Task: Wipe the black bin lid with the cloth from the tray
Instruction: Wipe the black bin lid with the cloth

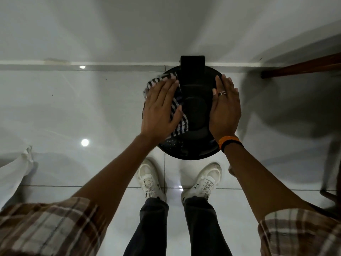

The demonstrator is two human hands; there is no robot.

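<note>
The round black bin lid (pixel 195 108) lies below me on a bin that stands against the wall, with a black hinge block at its far edge. A black-and-white striped cloth (pixel 180 124) is spread over the lid's left half. My left hand (pixel 161 108) lies flat on the cloth, fingers spread, pressing it to the lid. My right hand (pixel 226 106) rests flat on the lid's right side, fingers together, a ring on one finger and an orange and black band at the wrist. The tray is not in view.
Glossy white floor tiles (pixel 92 108) surround the bin. A dark wooden table or chair (pixel 302 69) casts a shadow at the right. My white shoes (pixel 151 180) stand just in front of the bin. White fabric (pixel 20 167) hangs at the left edge.
</note>
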